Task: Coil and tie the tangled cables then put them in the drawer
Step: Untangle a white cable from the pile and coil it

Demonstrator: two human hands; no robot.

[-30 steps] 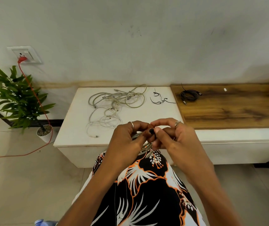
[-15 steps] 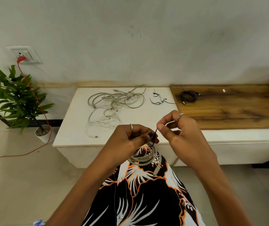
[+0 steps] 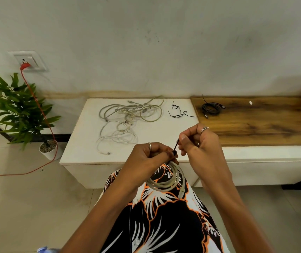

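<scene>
Behind everything runs a pale plaster wall, and below it a low white surface (image 3: 84,143) that meets a wood-topped section (image 3: 255,125) on the right of the frame. On the white part lies the tangle of pale cables (image 3: 127,121) not yet sorted, with a few loose black ties (image 3: 178,112) just beside it toward the middle; I judge they sit there so each tie is within reach as a coil is finished. One black cable, already coiled (image 3: 211,109), rests on the wood section, well apart from the tangle. At the lower middle of the frame I am holding a coiled pale cable (image 3: 166,181) over my lap, its loops hanging below my left hand (image 3: 149,157). That hand is curled round the top of the coil, pinching the loops together so they cannot spring open. My right hand (image 3: 199,143) sits just up and to the right of it, fingers closed on the free end of a black tie (image 3: 175,146) that runs down to the left hand. The two hands are close but not touching. I take this as the tying step, pulling the tie snug. No drawer is plainly in view, so where this coil goes I cannot tell.
</scene>
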